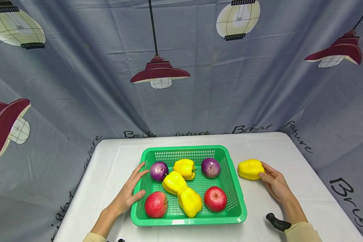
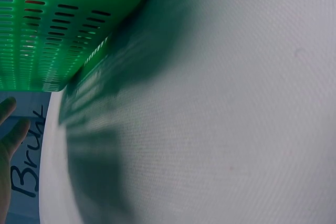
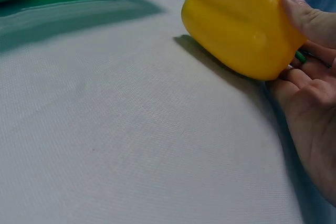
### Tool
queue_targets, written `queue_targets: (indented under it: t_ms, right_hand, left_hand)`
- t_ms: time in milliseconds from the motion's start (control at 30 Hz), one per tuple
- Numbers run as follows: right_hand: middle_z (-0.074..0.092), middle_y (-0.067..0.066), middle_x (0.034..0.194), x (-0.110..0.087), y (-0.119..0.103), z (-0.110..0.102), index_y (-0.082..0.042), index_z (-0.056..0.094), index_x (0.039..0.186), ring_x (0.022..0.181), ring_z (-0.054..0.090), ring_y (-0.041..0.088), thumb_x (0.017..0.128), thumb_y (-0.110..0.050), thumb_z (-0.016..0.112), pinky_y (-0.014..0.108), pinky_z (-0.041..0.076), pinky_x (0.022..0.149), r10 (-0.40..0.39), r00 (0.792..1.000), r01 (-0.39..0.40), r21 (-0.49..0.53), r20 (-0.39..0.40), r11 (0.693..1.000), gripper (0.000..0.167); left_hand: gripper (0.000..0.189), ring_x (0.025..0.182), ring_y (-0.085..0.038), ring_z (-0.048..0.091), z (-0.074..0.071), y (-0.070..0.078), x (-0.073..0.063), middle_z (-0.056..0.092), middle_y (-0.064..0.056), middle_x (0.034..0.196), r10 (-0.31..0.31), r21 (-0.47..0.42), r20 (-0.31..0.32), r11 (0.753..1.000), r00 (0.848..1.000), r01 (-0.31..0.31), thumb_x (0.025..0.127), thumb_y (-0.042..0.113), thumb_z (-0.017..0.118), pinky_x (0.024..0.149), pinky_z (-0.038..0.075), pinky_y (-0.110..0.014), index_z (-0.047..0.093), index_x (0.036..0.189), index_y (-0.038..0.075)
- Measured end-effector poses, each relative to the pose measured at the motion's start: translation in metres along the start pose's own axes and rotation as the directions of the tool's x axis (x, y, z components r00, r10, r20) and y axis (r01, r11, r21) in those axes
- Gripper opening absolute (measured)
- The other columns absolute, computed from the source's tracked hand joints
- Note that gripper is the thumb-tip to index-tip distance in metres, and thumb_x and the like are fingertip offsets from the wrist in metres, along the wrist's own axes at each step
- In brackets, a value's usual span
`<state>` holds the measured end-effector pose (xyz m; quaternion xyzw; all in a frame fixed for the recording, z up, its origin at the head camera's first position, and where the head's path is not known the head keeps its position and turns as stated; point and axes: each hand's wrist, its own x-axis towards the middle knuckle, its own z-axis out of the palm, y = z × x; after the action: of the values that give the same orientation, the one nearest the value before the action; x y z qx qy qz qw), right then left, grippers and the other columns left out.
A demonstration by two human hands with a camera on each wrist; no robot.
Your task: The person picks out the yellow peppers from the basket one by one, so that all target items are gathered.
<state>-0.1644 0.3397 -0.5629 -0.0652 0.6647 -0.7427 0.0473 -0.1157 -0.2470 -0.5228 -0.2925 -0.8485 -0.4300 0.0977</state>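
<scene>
A yellow bell pepper is pinched at its stem end by my right hand, low over the white cloth to the right of the basket. In the right wrist view the thumb lies on top of the bell pepper with fingers beneath, and a bit of green stem shows. At the left rim of the green plastic basket is my left hand, its fingers spread and fairly straight. Inside the basket lie several yellow bell peppers, two purple round vegetables and two red apples.
White cloth covers the table, with a grey-blue curtain printed with lamps behind and at the sides. A black strap piece sits at the right wrist. The basket's slotted wall fills the left wrist view's upper left.
</scene>
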Motion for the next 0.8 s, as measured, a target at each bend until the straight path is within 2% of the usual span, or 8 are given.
queue_targets:
  t_ms: [100,233,300,433,633,800]
  right_hand:
    - [0.052,-0.014,0.135,0.001,-0.001,0.000,0.014,0.013,0.154,0.120,0.052,-0.006,0.104,-0.005,0.053,0.013,0.043,0.097,0.011,1.000,-0.011,-0.020,-0.011,1.000,0.067]
    - [0.036,0.004,0.156,0.002,-0.005,0.006,0.012,0.013,0.155,0.120,0.047,-0.012,0.104,-0.010,0.053,0.011,0.040,0.097,0.039,0.998,-0.041,-0.035,-0.046,0.999,0.067]
    - [0.031,0.007,0.158,0.002,-0.006,0.008,0.012,0.012,0.155,0.120,0.046,-0.012,0.105,-0.010,0.052,0.010,0.040,0.097,0.042,0.998,-0.043,-0.029,-0.056,0.999,0.068]
    - [0.032,0.008,0.154,0.002,-0.005,0.011,0.011,0.012,0.156,0.121,0.047,-0.009,0.105,-0.010,0.052,0.011,0.041,0.097,0.028,0.998,-0.030,-0.041,-0.061,0.999,0.069]
    - [0.014,0.026,0.163,0.000,-0.004,0.014,0.008,0.013,0.157,0.122,0.044,-0.009,0.104,-0.014,0.056,0.011,0.040,0.098,0.045,0.996,-0.053,-0.105,-0.071,0.993,0.072]
    - [0.012,0.027,0.163,-0.001,-0.004,0.014,0.009,0.012,0.157,0.122,0.044,-0.009,0.103,-0.011,0.057,0.012,0.040,0.098,0.045,0.996,-0.051,-0.084,-0.077,0.995,0.073]
  left_hand:
    - [0.067,0.151,-0.032,0.021,0.000,0.001,0.000,0.021,-0.019,0.164,-0.003,0.000,-0.001,1.000,1.000,0.003,0.085,0.015,0.059,0.102,0.025,-0.076,0.045,0.149,0.005]
    - [0.066,0.151,-0.032,0.020,0.000,0.001,-0.001,0.021,-0.018,0.164,-0.005,0.000,-0.001,1.000,1.000,0.005,0.085,0.015,0.059,0.103,0.025,-0.076,0.045,0.149,0.004]
    - [0.066,0.151,-0.032,0.020,0.000,0.001,-0.001,0.021,-0.018,0.165,-0.006,0.002,-0.001,1.000,1.000,0.006,0.085,0.015,0.059,0.103,0.025,-0.076,0.045,0.149,0.004]
    - [0.067,0.151,-0.032,0.020,0.000,0.000,-0.001,0.020,-0.017,0.165,-0.008,0.005,0.001,1.000,1.000,0.008,0.085,0.015,0.060,0.103,0.025,-0.075,0.045,0.150,0.005]
    - [0.067,0.151,-0.032,0.020,0.000,0.000,-0.001,0.021,-0.018,0.165,-0.005,0.008,0.001,1.000,1.000,0.005,0.085,0.014,0.060,0.103,0.025,-0.075,0.045,0.150,0.005]
    - [0.066,0.151,-0.032,0.021,0.000,0.001,-0.001,0.021,-0.018,0.164,-0.004,0.009,-0.002,1.000,1.000,0.004,0.085,0.014,0.060,0.103,0.025,-0.075,0.045,0.149,0.004]
